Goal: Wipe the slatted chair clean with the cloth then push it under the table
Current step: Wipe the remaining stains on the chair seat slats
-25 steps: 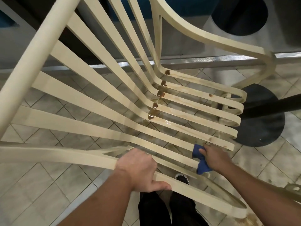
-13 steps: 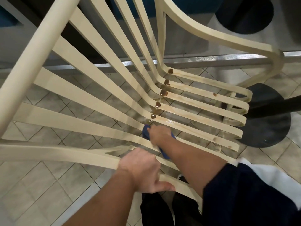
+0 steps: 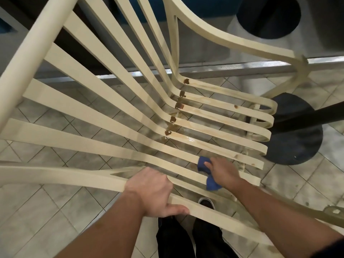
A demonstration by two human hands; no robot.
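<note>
Since half a second ago, the right hand point(image 3: 223, 172) has slid the blue cloth point(image 3: 202, 162) from the slat's bend toward the seat's front, away from the left hand point(image 3: 150, 190). The pale slatted chair point(image 3: 35, 45) fills the view, not yet pushed toward the dark table base point(image 3: 297, 131) beyond the right hand. Left fingers wrap the near armrest point(image 3: 74, 175); right fingers curl round the bunched cloth, pressing a near slat. Brown puddles point(image 3: 179, 105) beyond both hands remain, so most wiping seems left.
</note>
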